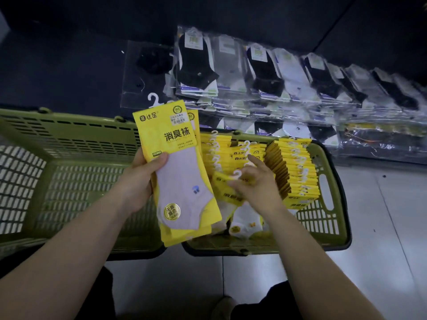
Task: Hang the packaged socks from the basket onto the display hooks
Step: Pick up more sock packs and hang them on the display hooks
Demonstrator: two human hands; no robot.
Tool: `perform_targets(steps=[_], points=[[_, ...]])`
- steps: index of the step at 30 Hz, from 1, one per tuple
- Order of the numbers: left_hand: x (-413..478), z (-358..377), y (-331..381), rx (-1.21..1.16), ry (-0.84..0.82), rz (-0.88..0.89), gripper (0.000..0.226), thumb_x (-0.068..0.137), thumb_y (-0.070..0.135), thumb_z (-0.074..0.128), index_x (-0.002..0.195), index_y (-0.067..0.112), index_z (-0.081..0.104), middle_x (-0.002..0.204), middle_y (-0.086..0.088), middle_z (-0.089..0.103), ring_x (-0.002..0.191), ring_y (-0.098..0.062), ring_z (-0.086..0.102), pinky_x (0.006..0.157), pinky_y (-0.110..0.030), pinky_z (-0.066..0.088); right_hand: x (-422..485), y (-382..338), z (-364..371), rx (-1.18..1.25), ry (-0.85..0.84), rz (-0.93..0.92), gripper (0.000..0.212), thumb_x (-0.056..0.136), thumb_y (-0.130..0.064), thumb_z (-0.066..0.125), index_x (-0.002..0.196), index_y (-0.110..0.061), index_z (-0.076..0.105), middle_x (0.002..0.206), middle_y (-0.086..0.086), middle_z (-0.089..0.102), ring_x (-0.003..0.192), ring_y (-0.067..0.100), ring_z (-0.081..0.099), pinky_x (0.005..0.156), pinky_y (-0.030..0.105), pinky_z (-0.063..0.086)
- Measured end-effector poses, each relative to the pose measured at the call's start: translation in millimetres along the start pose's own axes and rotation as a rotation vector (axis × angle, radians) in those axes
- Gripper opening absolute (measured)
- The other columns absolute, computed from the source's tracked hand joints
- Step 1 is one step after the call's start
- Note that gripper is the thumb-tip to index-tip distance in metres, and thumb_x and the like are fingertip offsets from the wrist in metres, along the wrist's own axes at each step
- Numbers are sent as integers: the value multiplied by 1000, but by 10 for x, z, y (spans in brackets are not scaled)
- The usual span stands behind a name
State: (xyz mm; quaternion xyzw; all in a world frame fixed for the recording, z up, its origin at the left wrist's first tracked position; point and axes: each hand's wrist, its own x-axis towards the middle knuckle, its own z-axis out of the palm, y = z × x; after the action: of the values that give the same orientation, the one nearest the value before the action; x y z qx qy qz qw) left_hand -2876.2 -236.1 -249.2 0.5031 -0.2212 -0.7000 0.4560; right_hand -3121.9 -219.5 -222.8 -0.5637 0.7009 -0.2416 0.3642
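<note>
Plainly, your left hand (141, 181) gripped a stack of yellow sock packs (182, 181), thumb clamped across the front, over the gap between the left basket (69, 135) and the right basket (332, 188). Your right hand (258, 183) reached into the right basket, thumb and fingers pinching another pack (225, 183) near its hook, though blur softened the grip.
</note>
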Motion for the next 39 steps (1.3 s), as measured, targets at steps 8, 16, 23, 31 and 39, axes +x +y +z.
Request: perform_targets(steps=[8, 16, 23, 31, 39], points=[[-55, 88, -36, 135, -80, -45, 65, 68, 34, 69, 129, 31, 47, 109, 12, 71, 92, -5, 69, 65, -22, 55, 96, -533, -1049, 704, 477, -77, 16, 81, -21, 69, 68, -29, 72, 52, -14, 54, 49, 3, 46, 52, 18, 41], [-99, 262, -50, 175, -130, -65, 65, 71, 38, 65, 133, 29, 46, 113, 10, 70, 101, -8, 67, 78, -26, 54, 236, -758, -314, 434, 295, -79, 13, 80, -23, 74, 75, -28, 63, 69, -17, 58, 56, -3, 52, 52, 16, 46], [-169, 406, -87, 400, -101, 5, 73, 62, 24, 86, 122, 30, 45, 105, 11, 68, 88, -4, 68, 69, -22, 54, 284, -607, 56, 448, 371, -175, 7, 93, -24, 58, 98, -26, 53, 90, -16, 55, 66, -9, 52, 56, 9, 43], [-64, 216, -69, 192, 90, -36, 54, 71, 14, 79, 116, 28, 53, 102, 4, 70, 93, -20, 68, 71, -35, 53, 98, 515, -485, -254, -286, 275, 99, 76, -25, 80, 150, -17, 14, 147, 5, 33, 135, 25, 35, 101, 34, 36], [-35, 210, -94, 156, 57, -53, 56, 72, 10, 77, 120, 24, 53, 102, 2, 72, 90, -18, 69, 66, -32, 53, 60, 716, -194, -299, -56, 269, 69, 65, -40, 85, 122, -21, 51, 129, 6, 36, 118, 23, 39, 96, 35, 43]])
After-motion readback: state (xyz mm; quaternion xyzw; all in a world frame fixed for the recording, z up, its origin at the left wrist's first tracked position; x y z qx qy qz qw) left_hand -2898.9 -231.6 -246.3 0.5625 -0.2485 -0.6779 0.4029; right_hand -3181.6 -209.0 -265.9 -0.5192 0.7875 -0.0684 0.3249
